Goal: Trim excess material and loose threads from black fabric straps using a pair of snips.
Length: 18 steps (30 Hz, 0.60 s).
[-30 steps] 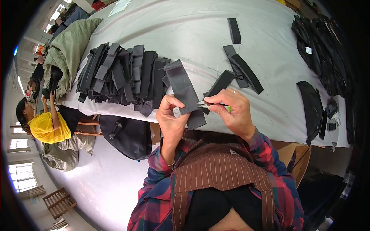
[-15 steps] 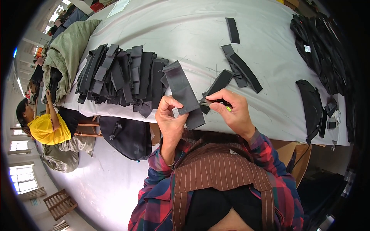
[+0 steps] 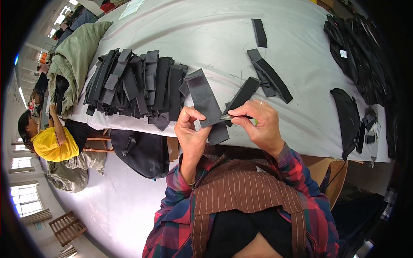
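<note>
Table (image 3: 206, 34) edge: left hand (image 3: 191, 131) pinches strip (image 3: 206, 105).

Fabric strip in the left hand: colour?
Dark grey to black, plain, no pattern. The fabric strip is pinched by the left hand; head view shows it.

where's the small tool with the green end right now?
Head view, centre: the small tool is pinched in the right hand, its tip at the edge of the dark fabric strip held up by the left hand, over the table's near edge.
</note>
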Available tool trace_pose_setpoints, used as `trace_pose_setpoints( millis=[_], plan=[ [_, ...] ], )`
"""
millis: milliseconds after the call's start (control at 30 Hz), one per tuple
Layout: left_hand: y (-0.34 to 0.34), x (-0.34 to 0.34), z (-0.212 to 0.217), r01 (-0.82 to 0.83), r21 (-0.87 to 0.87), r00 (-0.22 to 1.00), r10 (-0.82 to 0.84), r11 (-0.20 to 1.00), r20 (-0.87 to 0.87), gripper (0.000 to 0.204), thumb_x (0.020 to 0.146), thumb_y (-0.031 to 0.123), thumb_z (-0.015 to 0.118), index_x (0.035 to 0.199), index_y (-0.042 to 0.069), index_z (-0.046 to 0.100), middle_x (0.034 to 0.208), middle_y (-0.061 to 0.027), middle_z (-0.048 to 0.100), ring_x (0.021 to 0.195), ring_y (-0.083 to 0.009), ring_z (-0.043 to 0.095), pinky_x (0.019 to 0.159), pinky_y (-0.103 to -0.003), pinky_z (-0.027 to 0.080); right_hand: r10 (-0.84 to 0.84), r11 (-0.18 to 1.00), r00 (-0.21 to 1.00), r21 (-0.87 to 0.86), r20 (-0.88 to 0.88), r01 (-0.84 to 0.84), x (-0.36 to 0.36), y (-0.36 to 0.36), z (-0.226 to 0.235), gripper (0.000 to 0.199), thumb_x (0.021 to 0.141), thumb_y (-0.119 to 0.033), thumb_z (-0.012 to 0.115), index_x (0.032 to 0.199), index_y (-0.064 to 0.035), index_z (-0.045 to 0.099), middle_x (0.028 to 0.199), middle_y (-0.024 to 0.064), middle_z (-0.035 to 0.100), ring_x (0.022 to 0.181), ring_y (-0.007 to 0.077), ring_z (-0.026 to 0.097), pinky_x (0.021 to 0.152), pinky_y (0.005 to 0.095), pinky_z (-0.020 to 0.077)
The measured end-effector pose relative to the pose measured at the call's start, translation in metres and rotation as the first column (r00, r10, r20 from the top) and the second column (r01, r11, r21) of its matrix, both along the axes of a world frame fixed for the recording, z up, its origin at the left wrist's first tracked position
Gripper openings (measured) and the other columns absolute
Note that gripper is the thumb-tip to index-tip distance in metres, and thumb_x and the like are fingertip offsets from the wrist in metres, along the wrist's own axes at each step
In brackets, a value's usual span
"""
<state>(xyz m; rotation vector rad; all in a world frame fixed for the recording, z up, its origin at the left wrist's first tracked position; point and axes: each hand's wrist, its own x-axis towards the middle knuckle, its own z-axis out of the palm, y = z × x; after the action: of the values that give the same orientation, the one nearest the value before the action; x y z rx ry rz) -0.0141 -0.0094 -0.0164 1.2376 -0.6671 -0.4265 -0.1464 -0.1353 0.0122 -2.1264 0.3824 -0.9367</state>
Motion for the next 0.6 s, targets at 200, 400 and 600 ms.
trace_pose_setpoints(
  millis=[200, 400, 600],
  plan=[
    [0.001, 0.001, -0.005, -0.003, -0.013, 0.999, 0.004, 1.000, 0.040, 0.025, 0.069, -0.010, 0.068, 0.081, 0.005, 0.052, 0.082, 0.0000, 0.054, 0.079, -0.0077, 0.054, 0.078, -0.022, 0.043, -0.048, 0.995, 0.999, -0.093, -0.011, 0.047, -0.002, 0.000, 0.003, 0.010, 0.072, -0.015, 0.074, 0.080, -0.0134, 0.067, 0.069, -0.0011, 0.063, 0.059, 0.0187, 0.050, 0.056, 0.0309, 0.0349],
    [0.002, -0.002, 0.003, -0.068, 0.040, 0.983, 0.060, 0.997, 0.176, 0.024, 0.070, -0.008, 0.070, 0.080, 0.004, 0.052, 0.083, -0.0015, 0.056, 0.080, -0.0085, 0.055, 0.078, -0.023, 0.044, -0.049, 0.991, 0.998, -0.129, -0.029, 0.045, -0.003, 0.001, 0.003, 0.013, 0.072, -0.016, 0.074, 0.082, -0.0125, 0.067, 0.072, -0.0013, 0.063, 0.061, 0.0193, 0.052, 0.057, 0.0313, 0.0353],
    [0.001, -0.004, 0.003, -0.096, 0.040, 0.979, 0.087, 0.995, 0.182, 0.024, 0.070, -0.008, 0.069, 0.081, 0.005, 0.052, 0.083, -0.0018, 0.055, 0.081, -0.0088, 0.055, 0.079, -0.023, 0.044, -0.110, 0.985, 0.994, -0.130, 0.012, 0.111, 0.004, 0.011, -0.002, 0.013, 0.073, -0.016, 0.073, 0.084, -0.0124, 0.067, 0.073, -0.0008, 0.063, 0.061, 0.0210, 0.052, 0.056, 0.0321, 0.0368]
  ],
)
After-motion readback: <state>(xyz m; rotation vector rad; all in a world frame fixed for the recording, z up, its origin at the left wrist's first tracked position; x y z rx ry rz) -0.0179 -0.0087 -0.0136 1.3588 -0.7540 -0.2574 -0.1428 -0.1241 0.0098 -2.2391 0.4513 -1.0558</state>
